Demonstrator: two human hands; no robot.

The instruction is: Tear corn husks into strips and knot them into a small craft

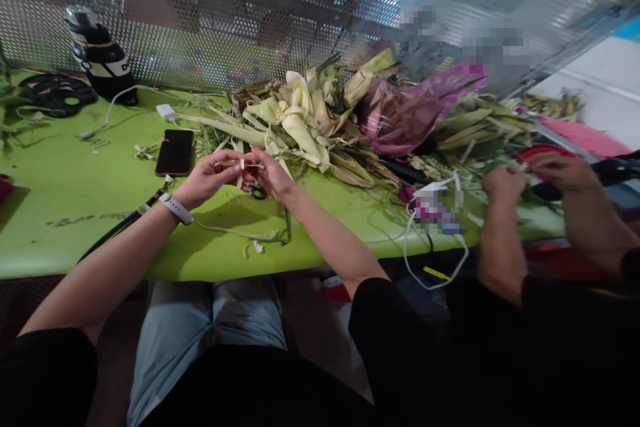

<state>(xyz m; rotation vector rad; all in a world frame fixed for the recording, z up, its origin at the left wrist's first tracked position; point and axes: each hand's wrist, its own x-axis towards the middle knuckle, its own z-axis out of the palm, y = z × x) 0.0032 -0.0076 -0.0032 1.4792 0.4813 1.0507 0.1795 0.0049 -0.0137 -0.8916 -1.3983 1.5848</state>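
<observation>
Above the green tabletop (125, 227), both my hands meet over thin pale strips of corn husk (242, 175). My left hand (213, 177), with a white band on its wrist, pinches the strips between thumb and fingers. From the other side, the fingertips of my right hand (273, 177) close on the same pale strips. Just beyond lies a heap of corn husks (305, 127), yellow-green and brown. Below my right hand is a dark looped object (257, 191), partly hidden. A long husk strip (240, 232) and small scraps lie closer to the table's front edge.
A phone (175, 152), white cable (125, 92) and dark bottle (100, 57) are at left. A pink plastic bag (400, 113) sits in the heap. At right, a co-worker's hands (505, 183) work near a red round object (547, 152). Perforated metal (200, 20) backs the table.
</observation>
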